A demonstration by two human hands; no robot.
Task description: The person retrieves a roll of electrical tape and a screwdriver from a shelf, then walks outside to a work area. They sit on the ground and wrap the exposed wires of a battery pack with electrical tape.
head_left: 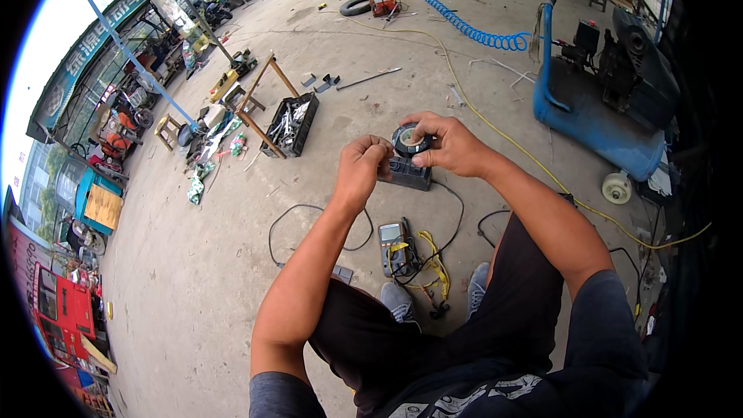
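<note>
My right hand [455,144] grips a roll of black electrical tape [402,144] between thumb and fingers, its core facing up. Close to its left, my left hand [362,164] is closed in a pinch; what sits between its fingertips is too small to make out. Just below both hands is a black rectangular box [410,175], partly covered by them, with a black cable [462,205] running past its right side. Nearer my feet, a grey multimeter [392,249] lies on the concrete beside a tangle of yellow and black leads [435,267].
A black crate of tools [292,125] stands at the left by a wooden frame [251,101]. On the right is a blue air compressor [592,120] with a coiled blue hose [472,29]. A yellow hose [495,128] crosses the floor. My shoes [398,306] flank the leads.
</note>
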